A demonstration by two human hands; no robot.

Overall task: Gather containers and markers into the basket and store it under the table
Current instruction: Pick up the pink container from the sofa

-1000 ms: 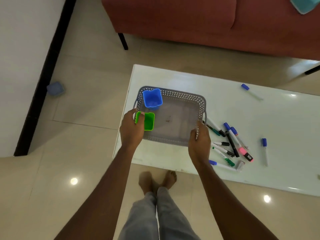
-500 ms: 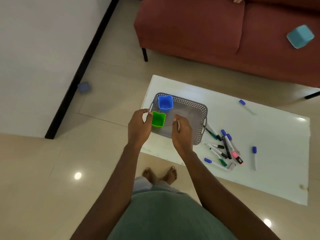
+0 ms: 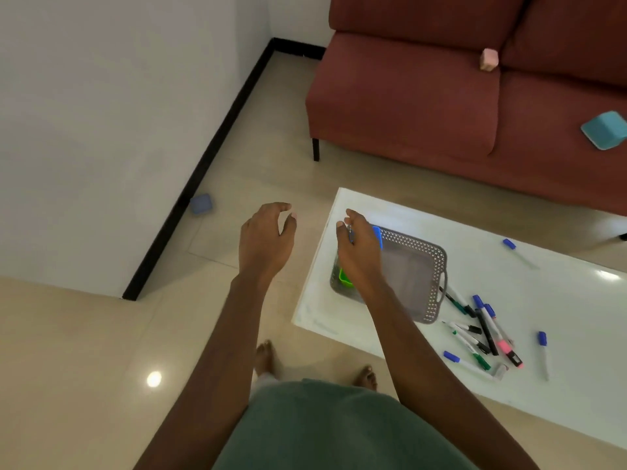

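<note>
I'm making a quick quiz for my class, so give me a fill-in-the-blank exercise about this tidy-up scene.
1. The grey basket sits on the white ____.
2. The loose markers lie ____ the basket.
3. The teal container rests on the red ____.
4. The left hand holds ____.

Missing words: table; outside; sofa; nothing

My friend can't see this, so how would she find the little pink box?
Look at the dark red fabric sofa behind the white table. The small pink cube-shaped container sits against its backrest, near the cushion seam. The turquoise container further right is bigger.
</note>
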